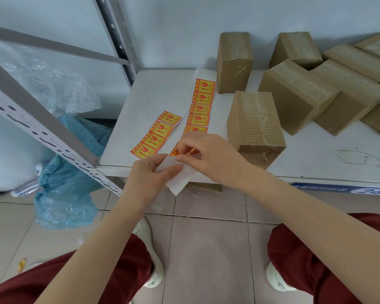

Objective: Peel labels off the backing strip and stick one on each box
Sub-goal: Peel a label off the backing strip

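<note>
A label (175, 152) is being pinched by the right hand (208, 155), while the backing strip (180, 183) is being gripped by the left hand (147, 174).

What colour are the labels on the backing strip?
The labels are yellow with orange-red borders and red symbols, seen best in the head view.
</note>
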